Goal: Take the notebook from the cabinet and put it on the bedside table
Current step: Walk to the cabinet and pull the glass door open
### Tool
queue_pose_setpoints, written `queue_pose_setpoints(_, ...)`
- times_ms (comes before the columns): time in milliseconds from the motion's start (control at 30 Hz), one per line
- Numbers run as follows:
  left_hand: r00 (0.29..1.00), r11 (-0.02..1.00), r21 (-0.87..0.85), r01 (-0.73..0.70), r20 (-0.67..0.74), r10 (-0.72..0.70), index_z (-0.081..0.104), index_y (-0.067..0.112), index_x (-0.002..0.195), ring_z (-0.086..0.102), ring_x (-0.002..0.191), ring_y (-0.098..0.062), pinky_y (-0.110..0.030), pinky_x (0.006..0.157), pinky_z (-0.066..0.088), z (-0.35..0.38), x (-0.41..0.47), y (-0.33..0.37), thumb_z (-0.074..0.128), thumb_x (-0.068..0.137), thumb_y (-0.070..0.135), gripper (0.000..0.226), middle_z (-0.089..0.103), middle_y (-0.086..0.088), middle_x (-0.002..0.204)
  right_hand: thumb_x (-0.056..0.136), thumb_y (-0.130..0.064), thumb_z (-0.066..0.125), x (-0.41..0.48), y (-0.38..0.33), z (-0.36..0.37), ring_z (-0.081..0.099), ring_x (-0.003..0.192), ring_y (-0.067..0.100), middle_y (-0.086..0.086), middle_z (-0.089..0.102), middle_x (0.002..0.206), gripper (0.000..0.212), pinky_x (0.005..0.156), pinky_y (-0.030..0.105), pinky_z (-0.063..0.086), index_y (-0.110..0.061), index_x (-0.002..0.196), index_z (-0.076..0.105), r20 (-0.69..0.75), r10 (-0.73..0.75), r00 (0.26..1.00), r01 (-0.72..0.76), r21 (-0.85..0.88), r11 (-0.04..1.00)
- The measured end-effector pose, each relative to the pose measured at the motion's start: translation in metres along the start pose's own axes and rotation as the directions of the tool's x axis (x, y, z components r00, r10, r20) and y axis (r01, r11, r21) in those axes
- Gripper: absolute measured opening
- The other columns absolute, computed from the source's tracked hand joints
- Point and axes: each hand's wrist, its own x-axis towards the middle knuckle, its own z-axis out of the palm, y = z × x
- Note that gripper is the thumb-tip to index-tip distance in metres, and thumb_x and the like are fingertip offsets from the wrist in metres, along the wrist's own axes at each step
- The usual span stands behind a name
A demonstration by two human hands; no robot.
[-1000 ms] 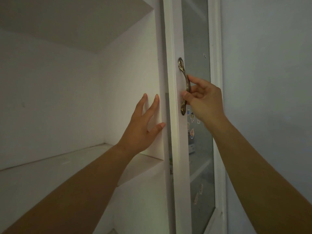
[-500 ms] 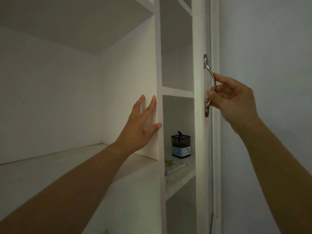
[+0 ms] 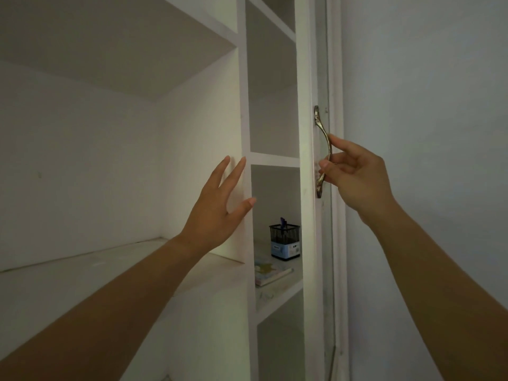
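Observation:
The white cabinet [image 3: 244, 111] stands in front of me with its glass door [image 3: 306, 243] swung open to the right, seen edge-on. A pale notebook [image 3: 270, 273] lies flat on a narrow shelf inside. My right hand [image 3: 357, 177] pinches the metal door handle [image 3: 323, 152] between thumb and fingers. With fingers straight and spread, my left hand [image 3: 217, 213] rests against the cabinet's vertical divider panel, just left of the notebook's compartment. The bedside table is out of view.
A black mesh pen holder [image 3: 284, 242] with a blue pen stands behind the notebook on the same shelf. A wide white shelf [image 3: 82, 273] runs off to the left. A plain grey wall [image 3: 426, 105] is on the right.
My right hand has pulled the door open from nearly closed to fully swung right, uncovering the shelf with the notebook and pen holder. My left hand stayed on the divider.

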Motion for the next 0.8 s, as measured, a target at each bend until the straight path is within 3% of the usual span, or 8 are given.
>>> queue_pose_setpoints(200,0.996,0.996,-0.027,-0.08,-0.042,0.078,0.006,0.051,0.134,0.007,0.142,-0.007,-0.025,0.107,0.008,0.008,0.011,0.033,0.031,0.087,0.055,0.053,0.007,0.013,0.156,0.081,-0.01,0.066,0.001,0.001,-0.005,0.068,0.085,0.013,-0.001,0.068,0.089,0.046,0.088,0.042,0.054,-0.025,0.124,0.054,-0.017,0.001,1.0,-0.001,-0.011,1.0)
queue_pose_setpoints(367,0.991,0.985,-0.11,-0.132,-0.02,0.131,0.006,0.049,0.137,0.007,0.139,0.001,-0.008,0.099,0.003,0.022,0.027,0.065,0.031,0.09,0.051,0.053,0.01,0.012,0.155,0.083,-0.011,0.064,0.0,0.001,-0.028,0.067,0.085,0.012,-0.003,0.065,0.09,0.045,0.084,0.034,0.056,-0.026,0.124,0.053,-0.019,-0.013,1.0,0.013,-0.025,1.0)
queue_pose_setpoints(467,0.991,0.98,-0.143,-0.135,-0.008,0.135,0.005,0.049,0.137,0.005,0.135,0.005,-0.012,0.101,0.002,0.035,0.036,0.08,0.033,0.092,0.05,0.053,0.009,0.013,0.155,0.084,-0.008,0.062,0.0,0.002,-0.047,0.067,0.077,0.006,0.001,0.065,0.091,0.045,0.076,0.022,0.056,-0.023,0.125,0.053,-0.023,-0.021,0.999,0.021,-0.026,0.999)
queue_pose_setpoints(633,0.99,0.958,-0.255,-0.129,0.028,0.14,0.007,0.048,0.14,0.007,0.139,0.002,-0.026,0.11,0.009,0.063,0.045,0.105,0.034,0.092,0.049,0.055,0.01,0.012,0.156,0.083,-0.003,0.062,0.001,0.003,-0.08,0.069,0.08,0.013,0.004,0.068,0.089,0.043,0.079,0.032,0.057,-0.021,0.122,0.055,-0.007,-0.01,1.0,0.01,0.036,0.999)
queue_pose_setpoints(800,0.983,0.909,-0.39,-0.143,0.054,0.178,0.01,0.044,0.142,0.009,0.138,0.008,-0.021,0.11,0.013,0.093,0.055,0.138,0.038,0.093,0.045,0.056,0.014,0.017,0.154,0.083,-0.002,0.061,0.004,0.007,-0.108,0.07,0.084,0.016,0.007,0.07,0.094,0.043,0.077,0.031,0.058,-0.017,0.122,0.056,0.006,0.005,1.0,-0.005,0.078,0.997)
